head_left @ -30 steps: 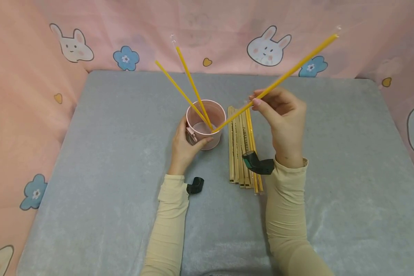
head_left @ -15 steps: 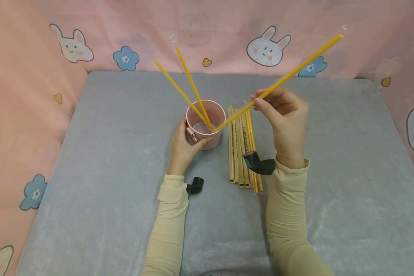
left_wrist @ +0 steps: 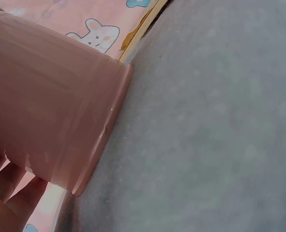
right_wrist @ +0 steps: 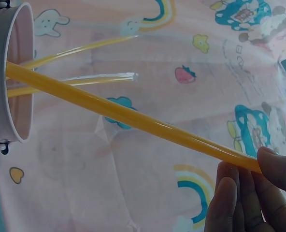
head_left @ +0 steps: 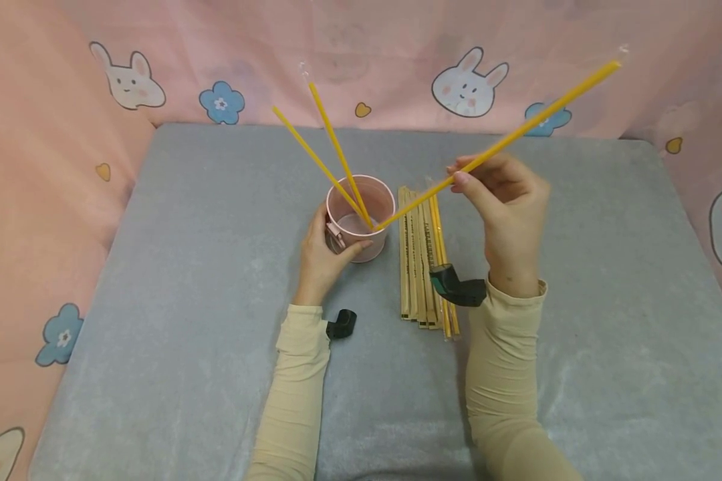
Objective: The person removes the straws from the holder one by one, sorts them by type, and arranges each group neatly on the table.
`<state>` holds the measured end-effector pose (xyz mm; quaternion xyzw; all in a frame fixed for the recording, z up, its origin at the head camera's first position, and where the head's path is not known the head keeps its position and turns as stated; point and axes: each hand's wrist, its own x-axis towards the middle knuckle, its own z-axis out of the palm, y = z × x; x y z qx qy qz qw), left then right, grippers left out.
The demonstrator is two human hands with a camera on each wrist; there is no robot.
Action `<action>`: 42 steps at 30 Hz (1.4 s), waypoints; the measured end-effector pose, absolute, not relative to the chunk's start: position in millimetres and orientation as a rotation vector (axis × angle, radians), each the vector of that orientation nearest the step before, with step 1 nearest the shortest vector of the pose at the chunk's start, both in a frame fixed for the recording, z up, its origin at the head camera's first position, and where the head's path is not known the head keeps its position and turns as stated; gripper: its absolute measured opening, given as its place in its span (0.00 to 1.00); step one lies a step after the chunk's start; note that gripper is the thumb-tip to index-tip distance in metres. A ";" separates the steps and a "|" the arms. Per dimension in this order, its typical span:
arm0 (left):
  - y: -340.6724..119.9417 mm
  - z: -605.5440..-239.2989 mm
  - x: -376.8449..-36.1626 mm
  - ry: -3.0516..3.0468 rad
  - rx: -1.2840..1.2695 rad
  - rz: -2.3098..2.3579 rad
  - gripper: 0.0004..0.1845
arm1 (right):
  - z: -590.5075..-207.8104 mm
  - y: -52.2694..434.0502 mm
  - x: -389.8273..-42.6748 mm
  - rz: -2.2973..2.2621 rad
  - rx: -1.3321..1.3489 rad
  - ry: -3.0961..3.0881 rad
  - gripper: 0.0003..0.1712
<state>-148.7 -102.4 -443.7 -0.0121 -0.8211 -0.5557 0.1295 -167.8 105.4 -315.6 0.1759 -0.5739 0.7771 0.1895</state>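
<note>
My left hand (head_left: 325, 257) grips a small pink bucket (head_left: 361, 250) from the left, thumb along its near side and fingers round its wall. Inside the bucket lean two thin yellow straws (head_left: 315, 160), tops pointing back and left; one has a clear wrapper end. My right hand (head_left: 508, 207) pinches a third yellow straw (head_left: 529, 123) between thumb and fingertips. That straw slants steeply up to the right, its lower end at the bucket's rim, and clear wrapper shows at its top. The right wrist view shows this straw (right_wrist: 133, 118) overlapping the bucket's mouth (right_wrist: 24, 116).
Right of the bucket, several brown paper-wrapped sticks (head_left: 412, 267) lie side by side on the grey table (head_left: 186, 300). Next to them lie yellow straws in clear wrap (head_left: 451, 321), partly under my right wrist camera (head_left: 457, 287). A pink printed curtain (head_left: 265, 40) hangs behind the table.
My right hand has moved a little to the right, and the straw in it has tipped further that way. The left hand and bucket have stayed in place.
</note>
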 end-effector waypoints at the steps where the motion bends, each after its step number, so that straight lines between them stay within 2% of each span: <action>1: -102.2 -443.7 -148.7 -2.385 -0.036 -1.619 0.49 | -315.4 105.7 -167.5 2.187 0.496 -1.608 0.07; 42: -102.3 -444.5 -149.5 -2.350 -0.062 -1.635 0.49 | -305.2 146.2 -146.8 2.228 0.448 -1.477 0.13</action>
